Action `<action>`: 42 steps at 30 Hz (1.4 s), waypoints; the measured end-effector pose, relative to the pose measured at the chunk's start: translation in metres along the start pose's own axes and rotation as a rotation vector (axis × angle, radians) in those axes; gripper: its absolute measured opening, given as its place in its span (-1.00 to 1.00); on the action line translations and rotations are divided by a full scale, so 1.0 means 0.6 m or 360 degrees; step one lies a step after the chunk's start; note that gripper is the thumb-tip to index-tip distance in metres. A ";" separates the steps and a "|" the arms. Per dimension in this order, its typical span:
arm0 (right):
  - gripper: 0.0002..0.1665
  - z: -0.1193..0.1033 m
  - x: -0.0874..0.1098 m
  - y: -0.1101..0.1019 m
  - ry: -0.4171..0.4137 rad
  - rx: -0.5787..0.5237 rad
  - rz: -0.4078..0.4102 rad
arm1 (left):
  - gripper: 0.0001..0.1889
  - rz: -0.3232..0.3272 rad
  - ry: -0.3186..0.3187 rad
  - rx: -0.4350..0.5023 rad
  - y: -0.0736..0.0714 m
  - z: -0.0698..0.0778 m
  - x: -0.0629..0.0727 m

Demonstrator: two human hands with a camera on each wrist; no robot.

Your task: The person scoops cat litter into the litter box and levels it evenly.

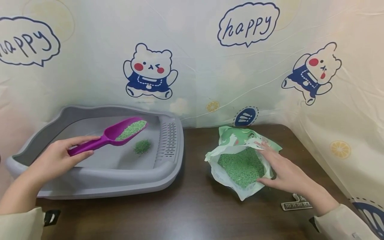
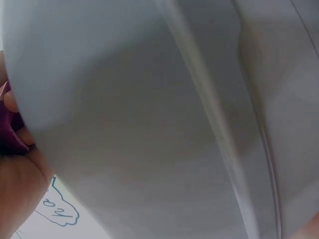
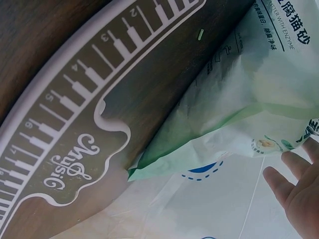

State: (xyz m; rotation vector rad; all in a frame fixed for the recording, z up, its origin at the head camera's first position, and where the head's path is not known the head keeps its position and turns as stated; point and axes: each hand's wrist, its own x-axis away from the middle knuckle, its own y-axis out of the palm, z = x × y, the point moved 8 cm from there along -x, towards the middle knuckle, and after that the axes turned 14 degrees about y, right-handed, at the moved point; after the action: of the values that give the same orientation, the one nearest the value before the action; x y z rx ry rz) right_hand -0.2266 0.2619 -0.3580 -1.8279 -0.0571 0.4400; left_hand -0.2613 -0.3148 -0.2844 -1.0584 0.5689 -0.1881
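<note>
My left hand [image 1: 57, 156] grips the handle of a purple scoop [image 1: 109, 133] heaped with green cat litter pellets [image 1: 132, 129]. The scoop is held over a grey litter box [image 1: 150, 183], where a small pile of green litter [image 1: 142, 146] lies on the floor. The box wall fills most of the left wrist view, with a bit of the purple handle [image 2: 10, 132] at its left edge. On the right stands an opened litter bag [image 1: 220, 178] with green pellets inside [image 1: 241, 166]. My right hand [image 1: 282, 170] touches its right rim, fingers extended.
A flat piano-key ruler [image 1: 295, 205] marked "Music" lies right of the bag, near my right forearm. Something small and black [image 1: 52, 217] sits by my left sleeve. Behind the brown table [image 1: 192, 213] hangs a printed curtain [image 1: 192, 66]. One stray pellet [image 3: 201, 34] lies beside the bag.
</note>
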 end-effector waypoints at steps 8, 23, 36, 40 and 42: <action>0.16 -0.002 -0.002 0.000 0.0009 0.0039 -0.0003 | -0.52 -0.0039 0.0010 -0.0046 0.005 -0.015 -0.010; 0.20 0.002 -0.002 -0.002 -0.0019 0.0037 0.0026 | -0.52 -0.0158 0.0005 -0.0101 0.013 -0.034 -0.022; 0.20 0.001 -0.002 0.000 -0.0004 0.0007 -0.0015 | -0.49 -0.0294 -0.0019 -0.0181 0.018 -0.048 -0.032; 0.18 0.001 0.000 0.002 0.0006 0.0002 -0.0029 | -0.50 -0.0349 -0.0012 -0.0216 0.023 -0.051 -0.035; 0.17 0.002 0.001 0.002 0.0004 -0.0001 -0.0026 | -0.50 -0.0388 -0.0016 -0.0229 0.027 -0.052 -0.035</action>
State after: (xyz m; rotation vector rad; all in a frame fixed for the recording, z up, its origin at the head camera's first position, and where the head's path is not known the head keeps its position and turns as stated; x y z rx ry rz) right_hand -0.2266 0.2629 -0.3596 -1.8276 -0.0703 0.4264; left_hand -0.2976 -0.3221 -0.3024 -1.2675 0.4481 -0.3597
